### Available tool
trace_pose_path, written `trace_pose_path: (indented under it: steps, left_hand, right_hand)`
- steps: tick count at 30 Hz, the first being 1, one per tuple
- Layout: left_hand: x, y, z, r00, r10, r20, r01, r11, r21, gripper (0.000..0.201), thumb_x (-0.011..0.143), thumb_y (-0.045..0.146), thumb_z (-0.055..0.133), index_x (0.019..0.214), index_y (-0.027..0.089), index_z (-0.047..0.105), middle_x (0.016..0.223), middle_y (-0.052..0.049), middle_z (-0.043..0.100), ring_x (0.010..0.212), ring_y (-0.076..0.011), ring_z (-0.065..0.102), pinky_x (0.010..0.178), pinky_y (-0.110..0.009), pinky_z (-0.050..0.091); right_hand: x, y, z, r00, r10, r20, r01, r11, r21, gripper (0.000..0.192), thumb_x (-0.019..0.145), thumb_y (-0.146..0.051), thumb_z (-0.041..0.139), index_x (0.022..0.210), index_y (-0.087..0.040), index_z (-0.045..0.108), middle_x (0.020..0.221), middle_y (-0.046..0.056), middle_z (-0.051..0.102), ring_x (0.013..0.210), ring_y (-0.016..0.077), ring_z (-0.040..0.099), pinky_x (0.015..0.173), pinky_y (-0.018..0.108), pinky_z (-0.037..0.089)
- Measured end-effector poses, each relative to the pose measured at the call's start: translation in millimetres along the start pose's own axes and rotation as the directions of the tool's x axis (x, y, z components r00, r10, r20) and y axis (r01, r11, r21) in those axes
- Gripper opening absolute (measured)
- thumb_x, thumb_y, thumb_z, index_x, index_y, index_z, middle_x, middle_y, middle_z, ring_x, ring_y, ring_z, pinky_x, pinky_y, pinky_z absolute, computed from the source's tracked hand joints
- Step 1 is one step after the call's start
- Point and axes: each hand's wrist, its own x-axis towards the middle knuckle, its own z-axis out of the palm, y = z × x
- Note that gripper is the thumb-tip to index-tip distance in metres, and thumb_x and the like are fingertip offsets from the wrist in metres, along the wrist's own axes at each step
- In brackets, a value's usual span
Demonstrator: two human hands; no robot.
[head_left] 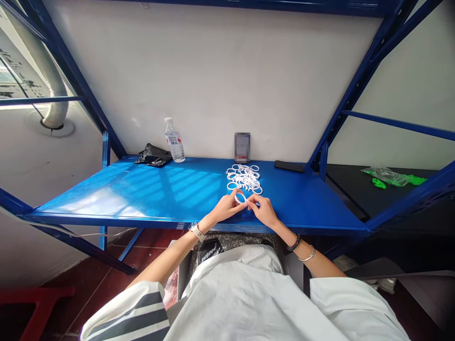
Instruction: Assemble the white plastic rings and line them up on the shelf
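Note:
My left hand (224, 208) and my right hand (263, 210) meet over the near part of the blue shelf (142, 189). Together they pinch one white plastic ring (241, 197) between their fingertips. Just behind them lies a loose pile of several white rings (244, 177) on the shelf. A watch sits on my left wrist and bracelets on my right wrist.
A water bottle (174, 140) and a crumpled black bag (154, 155) stand at the back left. A small upright card (242, 147) leans on the wall, with a black phone (289, 166) to its right. Green items in a clear bag (391, 177) lie on the neighbouring dark shelf.

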Motion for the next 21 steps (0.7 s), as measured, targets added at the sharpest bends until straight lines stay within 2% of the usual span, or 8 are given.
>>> trace_pose_path:
  steps: [7,14,21]
  left_hand:
    - [1.1,-3.1,0.1,1.0,-0.02,-0.015,0.019,0.998,-0.058,0.05,0.095,0.061,0.044,0.117,0.016,0.046,0.053,0.007,0.049,0.043,-0.0097,0.042,0.047,-0.02,0.025]
    - [1.1,-2.7,0.1,0.998,-0.05,-0.024,0.048,0.995,-0.084,0.05,0.095,0.06,0.044,0.119,0.016,0.045,0.055,0.007,0.052,0.044,-0.0099,0.046,0.047,-0.02,0.029]
    - [2.3,-4.1,0.3,0.999,-0.047,-0.026,0.045,0.997,-0.065,0.049,0.095,0.059,0.044,0.118,0.016,0.046,0.053,0.007,0.052,0.043,-0.0099,0.045,0.047,-0.02,0.028]
  right_hand:
    - [0.3,-1.2,0.9,1.0,0.015,-0.006,-0.015,1.0,-0.005,0.033,0.098,-0.045,0.05,0.077,-0.022,0.06,0.065,0.002,0.068,0.061,0.0166,0.065,0.062,0.028,0.049]
    - [0.5,-0.9,2.6,0.999,0.048,-0.017,-0.048,0.999,-0.003,0.019,0.095,-0.039,0.054,0.088,-0.022,0.061,0.066,0.001,0.07,0.064,0.0183,0.069,0.068,0.031,0.052]
    - [0.4,-1.8,2.0,1.0,0.027,0.008,-0.027,0.999,0.022,0.02,0.097,-0.036,0.051,0.085,-0.022,0.058,0.067,0.0,0.068,0.064,0.0165,0.068,0.066,0.028,0.052]
